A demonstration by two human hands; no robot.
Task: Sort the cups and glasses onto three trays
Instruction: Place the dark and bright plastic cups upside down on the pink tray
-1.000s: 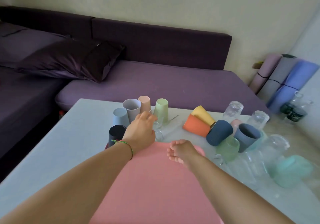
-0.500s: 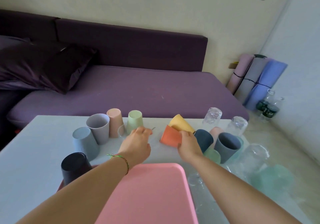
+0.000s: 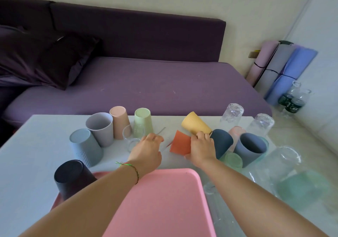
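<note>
The right hand (image 3: 201, 149) grips the orange cup (image 3: 180, 143) lying sideways; the left hand (image 3: 146, 150) curls beside a clear glass (image 3: 132, 141), grip unclear.

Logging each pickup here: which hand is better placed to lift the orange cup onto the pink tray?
Right hand. It grips the orange cup, which lies on its side beyond the pink tray. The left hand is apart from it, by a clear glass.

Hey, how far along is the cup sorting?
Barely begun. The pink tray shows a bare top; cups and glasses crowd the table. In hand: the right hand grips the orange cup, the left hand hovers by a clear glass. Nearly all sorting remains.
</note>
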